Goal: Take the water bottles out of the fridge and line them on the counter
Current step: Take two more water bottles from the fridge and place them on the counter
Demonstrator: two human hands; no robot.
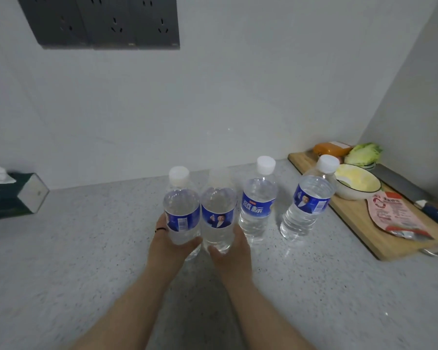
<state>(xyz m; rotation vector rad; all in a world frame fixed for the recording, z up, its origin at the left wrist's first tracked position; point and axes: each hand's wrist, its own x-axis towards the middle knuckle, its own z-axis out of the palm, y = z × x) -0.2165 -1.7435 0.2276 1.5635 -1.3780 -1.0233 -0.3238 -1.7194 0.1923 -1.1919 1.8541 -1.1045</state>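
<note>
Several clear water bottles with blue labels and white caps stand in a row on the grey speckled counter (86, 248). My left hand (170, 246) grips the leftmost bottle (181, 210) near its base. My right hand (232, 251) grips the bottle beside it (218, 210), which looks blurred. These two bottles touch side by side. To their right a third bottle (258, 200) stands free, and a fourth bottle (307, 200) stands further right, next to the cutting board. The fridge is out of sight.
A wooden cutting board (359, 223) lies at the right with a bowl (357, 183), a pink packet (395, 215), a knife (410, 188), lettuce (364, 154) and an orange item (331, 149). A tissue box (13, 195) sits at the left. Dark wall sockets (104, 21) hang above.
</note>
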